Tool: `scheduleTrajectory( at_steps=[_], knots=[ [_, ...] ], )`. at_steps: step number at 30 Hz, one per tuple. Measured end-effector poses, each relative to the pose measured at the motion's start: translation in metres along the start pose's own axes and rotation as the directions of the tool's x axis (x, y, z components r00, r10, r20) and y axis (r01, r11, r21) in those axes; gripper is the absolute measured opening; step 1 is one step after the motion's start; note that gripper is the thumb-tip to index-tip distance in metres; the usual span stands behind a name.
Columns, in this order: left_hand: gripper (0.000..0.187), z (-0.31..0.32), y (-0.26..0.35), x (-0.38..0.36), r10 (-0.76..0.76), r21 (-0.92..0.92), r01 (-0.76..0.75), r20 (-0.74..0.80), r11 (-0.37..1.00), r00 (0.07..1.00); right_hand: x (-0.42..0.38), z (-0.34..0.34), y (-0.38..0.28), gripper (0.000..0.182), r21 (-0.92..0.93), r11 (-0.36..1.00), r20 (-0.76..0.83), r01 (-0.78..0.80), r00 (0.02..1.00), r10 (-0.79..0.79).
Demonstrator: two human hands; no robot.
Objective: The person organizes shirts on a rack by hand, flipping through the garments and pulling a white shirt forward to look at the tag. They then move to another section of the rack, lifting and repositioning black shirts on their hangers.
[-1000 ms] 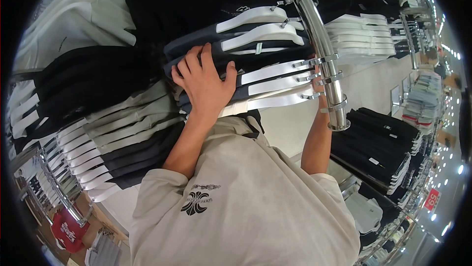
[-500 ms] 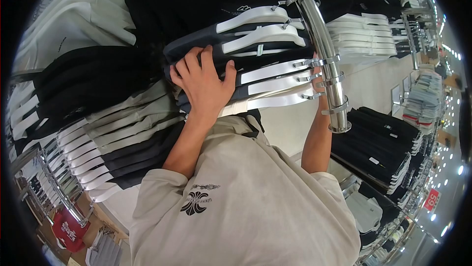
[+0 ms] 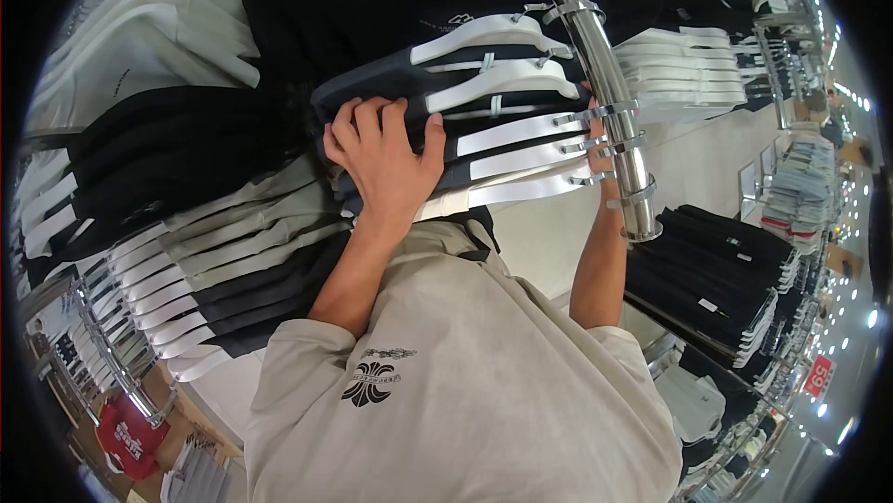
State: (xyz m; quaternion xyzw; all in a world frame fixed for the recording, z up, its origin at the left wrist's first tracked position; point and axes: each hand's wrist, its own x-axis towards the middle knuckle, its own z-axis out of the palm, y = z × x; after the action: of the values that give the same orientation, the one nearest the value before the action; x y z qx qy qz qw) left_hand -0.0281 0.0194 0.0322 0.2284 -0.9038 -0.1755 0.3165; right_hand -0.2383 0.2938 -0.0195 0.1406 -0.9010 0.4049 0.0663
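My left hand (image 3: 383, 157) lies on the shoulder of a dark T-shirt (image 3: 361, 85) in a row of hung shirts. Its fingers are spread and bent over the cloth, the thumb apart towards the hangers. White hangers (image 3: 502, 83) carry these dark shirts, with a cream shirt (image 3: 445, 204) nearest my body. Their metal hooks meet a chrome rail (image 3: 605, 66) with rings along it. Behind the rail's near end, my right hand (image 3: 596, 136) is beside the hooks; hangers and rail hide most of its fingers.
Black shirts (image 3: 177, 154) and grey-green shirts (image 3: 251, 219) hang at left, above another chrome rail (image 3: 116, 354). Dark folded-over garments (image 3: 712, 271) hang lower right. White hangers (image 3: 684, 71) line the upper right. A red cap-like item (image 3: 133, 436) sits lower left.
The second white hanger from the top has shifted slightly towards me. My left fingers have drawn back a little and bent more. The rings and rail end sit slightly differently in view.
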Motion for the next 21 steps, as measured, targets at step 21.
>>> scheduleTrajectory(
  at_steps=[21],
  knots=[
    [0.014,-0.006,-0.006,-0.003,-0.01,-0.1,0.02,0.105,0.995,0.994,-0.018,-0.009,-0.012,0.038,-0.261,0.952,0.024,0.156,0.988,-0.156]
  ],
)
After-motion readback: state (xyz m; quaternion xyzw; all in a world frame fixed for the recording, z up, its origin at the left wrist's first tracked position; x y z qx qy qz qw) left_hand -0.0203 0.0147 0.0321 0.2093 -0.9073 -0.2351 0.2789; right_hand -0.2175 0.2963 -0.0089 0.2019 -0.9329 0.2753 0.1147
